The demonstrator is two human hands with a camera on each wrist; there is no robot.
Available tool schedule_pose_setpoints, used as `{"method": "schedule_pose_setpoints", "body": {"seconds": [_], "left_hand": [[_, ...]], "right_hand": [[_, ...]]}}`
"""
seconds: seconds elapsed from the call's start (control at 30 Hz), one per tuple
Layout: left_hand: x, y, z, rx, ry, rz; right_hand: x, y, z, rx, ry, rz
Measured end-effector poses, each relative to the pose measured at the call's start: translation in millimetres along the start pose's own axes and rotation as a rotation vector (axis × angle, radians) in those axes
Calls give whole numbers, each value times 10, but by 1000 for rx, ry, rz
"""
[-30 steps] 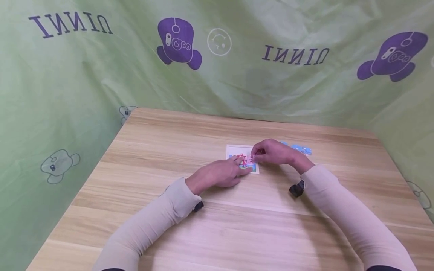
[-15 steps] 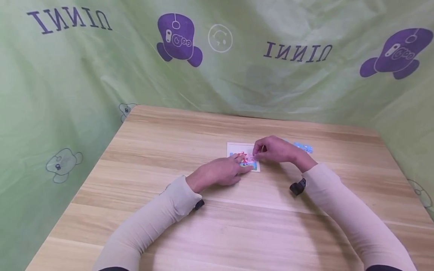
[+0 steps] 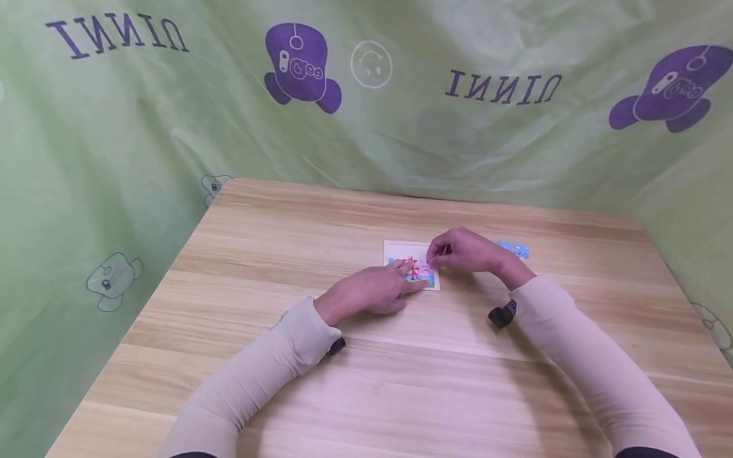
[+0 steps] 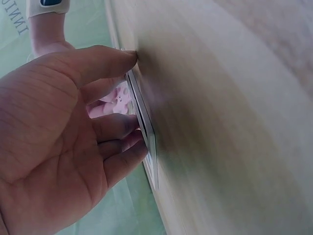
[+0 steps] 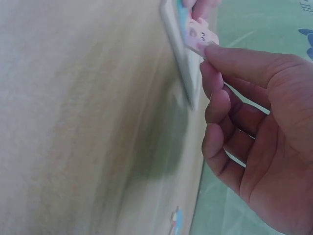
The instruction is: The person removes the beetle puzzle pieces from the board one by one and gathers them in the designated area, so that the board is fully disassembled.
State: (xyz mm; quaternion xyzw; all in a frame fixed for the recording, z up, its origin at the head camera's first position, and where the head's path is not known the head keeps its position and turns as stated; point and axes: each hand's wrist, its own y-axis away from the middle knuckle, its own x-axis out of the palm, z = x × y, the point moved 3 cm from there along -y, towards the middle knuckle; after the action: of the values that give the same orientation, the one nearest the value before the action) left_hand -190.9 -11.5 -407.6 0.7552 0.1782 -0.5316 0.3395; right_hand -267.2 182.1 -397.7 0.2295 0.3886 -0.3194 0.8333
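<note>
A small jigsaw puzzle board [image 3: 403, 247] with a raised pale rim lies on the table, its lower part filled with a red, blue and green picture. My left hand [image 3: 375, 291] rests over its left and near side. In the left wrist view the fingers [image 4: 124, 161] touch the board and the thumb reaches its near edge. Between the thumb and index finger of my right hand [image 3: 466, 250] is a puzzle piece [image 5: 202, 35] with a pink pig face, tilted over the board's right side. The fingers cover part of the picture.
Several blue puzzle pieces [image 3: 514, 248] lie on the wooden table [image 3: 366, 394] to the right of the board, beyond my right wrist. A green printed cloth [image 3: 401, 146] hangs behind and beside the table.
My right hand stays at the board's right side with the pig-face puzzle piece, shifting only slightly. The left hand keeps its place on the board. The head view has tilted a little.
</note>
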Motion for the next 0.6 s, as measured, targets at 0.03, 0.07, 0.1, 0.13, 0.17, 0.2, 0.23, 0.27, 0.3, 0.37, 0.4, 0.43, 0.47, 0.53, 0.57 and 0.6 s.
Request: {"method": "schedule_pose_setpoints", "body": {"seconds": [0.03, 0.07, 0.1, 0.13, 0.17, 0.2, 0.23, 0.27, 0.3, 0.37, 0.4, 0.43, 0.47, 0.53, 0.57, 0.6], "left_hand": [[2, -3, -2, 2, 1, 3], [5, -7, -2, 4, -2, 6], [8, -9, -1, 4, -6, 8], [11, -11, 1, 3, -12, 9], [12, -12, 4, 1, -18, 10], [14, -13, 6, 0, -22, 10], [15, -15, 10, -2, -27, 8], [15, -14, 10, -4, -27, 7], [12, -13, 9, -4, -25, 5], [5, -11, 1, 2, -20, 1], [-1, -7, -7, 6, -18, -1], [-7, -7, -13, 9, -13, -2], [-11, -6, -18, 12, -12, -2], [-17, -5, -24, 11, -15, 0], [-22, -4, -27, 9, -19, 1], [-23, -4, -27, 4, -21, 3]], "right_hand": [[10, -4, -17, 9, -7, -1], [19, -7, -29, 10, -11, -1], [27, -14, -42, 8, -8, -2], [34, -20, -49, 7, 0, -5], [39, -27, -53, 5, 11, -8], [43, -32, -55, 4, 22, -12], [45, -37, -52, 4, 31, -15], [44, -37, -48, 5, 41, -18], [43, -33, -40, 9, 49, -19], [36, -15, -11, 13, 58, -18], [30, 0, 8, 11, 56, -16], [23, 15, 28, 7, 54, -13], [15, 30, 49, 1, 52, -8], [2, 51, 92, -27, 47, 3], [-5, 58, 106, -41, 47, 6], [-9, 62, 117, -48, 46, 8]]}}
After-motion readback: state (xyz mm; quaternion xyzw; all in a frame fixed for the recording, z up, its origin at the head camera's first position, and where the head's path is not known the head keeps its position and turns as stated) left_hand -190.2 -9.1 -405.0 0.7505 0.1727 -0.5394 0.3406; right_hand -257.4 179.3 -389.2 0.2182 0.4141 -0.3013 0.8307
